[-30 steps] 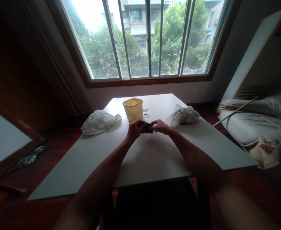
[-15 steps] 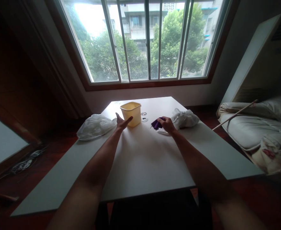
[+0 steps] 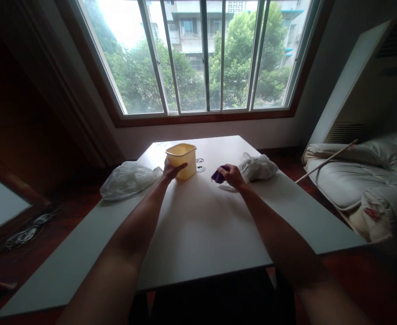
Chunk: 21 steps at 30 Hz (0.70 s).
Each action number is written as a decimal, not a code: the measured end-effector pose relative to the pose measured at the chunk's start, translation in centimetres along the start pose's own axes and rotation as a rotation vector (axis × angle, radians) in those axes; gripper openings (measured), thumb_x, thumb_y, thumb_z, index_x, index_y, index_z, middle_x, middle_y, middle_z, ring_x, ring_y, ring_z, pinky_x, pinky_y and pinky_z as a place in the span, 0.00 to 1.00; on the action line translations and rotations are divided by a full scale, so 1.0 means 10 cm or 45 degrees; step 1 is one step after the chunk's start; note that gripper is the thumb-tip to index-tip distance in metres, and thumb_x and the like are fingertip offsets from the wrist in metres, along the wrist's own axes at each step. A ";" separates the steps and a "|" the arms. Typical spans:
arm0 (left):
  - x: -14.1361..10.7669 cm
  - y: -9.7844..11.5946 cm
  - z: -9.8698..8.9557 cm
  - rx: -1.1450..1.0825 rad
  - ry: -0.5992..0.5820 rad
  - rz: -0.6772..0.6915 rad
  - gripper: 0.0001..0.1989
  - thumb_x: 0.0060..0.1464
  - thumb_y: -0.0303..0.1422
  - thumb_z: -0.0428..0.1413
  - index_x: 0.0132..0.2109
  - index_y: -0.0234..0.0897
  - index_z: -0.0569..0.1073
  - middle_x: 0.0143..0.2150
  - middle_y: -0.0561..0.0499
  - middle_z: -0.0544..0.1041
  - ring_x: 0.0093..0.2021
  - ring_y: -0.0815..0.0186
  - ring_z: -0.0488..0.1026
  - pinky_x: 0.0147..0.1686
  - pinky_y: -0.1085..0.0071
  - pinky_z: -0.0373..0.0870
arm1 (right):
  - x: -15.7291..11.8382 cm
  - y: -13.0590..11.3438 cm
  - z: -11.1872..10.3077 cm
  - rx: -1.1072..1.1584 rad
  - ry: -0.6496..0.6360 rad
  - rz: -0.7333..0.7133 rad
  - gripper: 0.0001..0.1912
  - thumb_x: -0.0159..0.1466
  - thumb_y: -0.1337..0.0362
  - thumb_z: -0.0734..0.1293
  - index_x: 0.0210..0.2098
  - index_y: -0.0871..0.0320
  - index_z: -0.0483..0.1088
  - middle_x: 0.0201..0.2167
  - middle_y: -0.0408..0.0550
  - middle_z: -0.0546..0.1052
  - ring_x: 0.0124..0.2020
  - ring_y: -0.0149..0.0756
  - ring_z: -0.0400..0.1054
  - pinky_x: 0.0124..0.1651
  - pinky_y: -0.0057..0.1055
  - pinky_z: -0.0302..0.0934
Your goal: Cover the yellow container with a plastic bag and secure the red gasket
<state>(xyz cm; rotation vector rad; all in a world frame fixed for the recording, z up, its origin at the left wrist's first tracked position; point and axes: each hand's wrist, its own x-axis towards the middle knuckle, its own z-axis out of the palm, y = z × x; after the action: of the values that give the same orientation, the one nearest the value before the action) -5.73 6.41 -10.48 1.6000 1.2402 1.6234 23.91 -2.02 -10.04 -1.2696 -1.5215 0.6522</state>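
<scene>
A yellow plastic container (image 3: 186,159), open at the top, stands upright on the white table (image 3: 205,225). My left hand (image 3: 171,171) is wrapped round its near left side, thumb across the front; the other fingers are mostly hidden behind it. To the right, my right hand (image 3: 232,175) grips a bunched dark purple cloth (image 3: 218,175) just above the tabletop. Beside that hand lies a crumpled white plastic bag (image 3: 258,167), part of it spread flat under the wrist. Another white plastic bag (image 3: 128,179) sits left of the container.
A round cable-hole cover (image 3: 201,169) is set in the table behind the container. At the right stand a pale sofa (image 3: 347,176) with a stick (image 3: 327,160) on it and a tall white cabinet-like unit (image 3: 350,85). Coiled cables (image 3: 27,234) lie on the floor at left.
My left hand has closed from spread fingers beside the yellow container to a grip on its side. My right hand still holds the purple cloth in about the same place. The view has shifted slightly.
</scene>
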 end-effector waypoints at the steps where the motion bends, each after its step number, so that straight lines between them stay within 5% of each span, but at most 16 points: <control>1: -0.03 0.02 0.00 0.017 -0.016 0.042 0.47 0.35 0.40 0.76 0.61 0.34 0.65 0.56 0.34 0.74 0.57 0.45 0.73 0.55 0.47 0.75 | 0.00 0.00 -0.01 -0.010 0.029 0.006 0.16 0.58 0.51 0.66 0.29 0.60 0.72 0.26 0.49 0.77 0.28 0.35 0.68 0.30 0.28 0.62; 8: -0.48 0.14 -0.20 0.438 0.005 0.445 0.56 0.30 0.44 0.76 0.64 0.38 0.59 0.60 0.36 0.68 0.60 0.43 0.69 0.55 0.45 0.73 | 0.00 0.00 -0.09 -0.106 0.180 0.001 0.20 0.59 0.49 0.66 0.28 0.62 0.76 0.24 0.51 0.77 0.27 0.36 0.68 0.30 0.30 0.59; 13: -0.83 0.25 -0.34 0.739 -0.094 0.834 0.61 0.36 0.43 0.73 0.71 0.38 0.48 0.67 0.32 0.61 0.67 0.39 0.62 0.62 0.42 0.66 | -0.02 0.01 -0.13 -0.303 0.222 -0.133 0.17 0.63 0.54 0.64 0.33 0.62 0.78 0.30 0.54 0.81 0.31 0.38 0.71 0.35 0.31 0.61; 21: -0.97 0.21 -0.24 0.820 -0.312 1.076 0.59 0.40 0.40 0.71 0.72 0.38 0.46 0.69 0.31 0.60 0.70 0.37 0.57 0.67 0.38 0.57 | -0.05 -0.08 -0.24 -0.460 0.232 -0.354 0.15 0.68 0.63 0.63 0.46 0.61 0.79 0.42 0.56 0.83 0.42 0.42 0.76 0.49 0.33 0.64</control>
<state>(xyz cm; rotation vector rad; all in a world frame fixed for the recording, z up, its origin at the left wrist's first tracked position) -6.08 -3.51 -12.86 2.9215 1.0639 1.4279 25.78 -3.16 -8.70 -1.3074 -1.6682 0.0791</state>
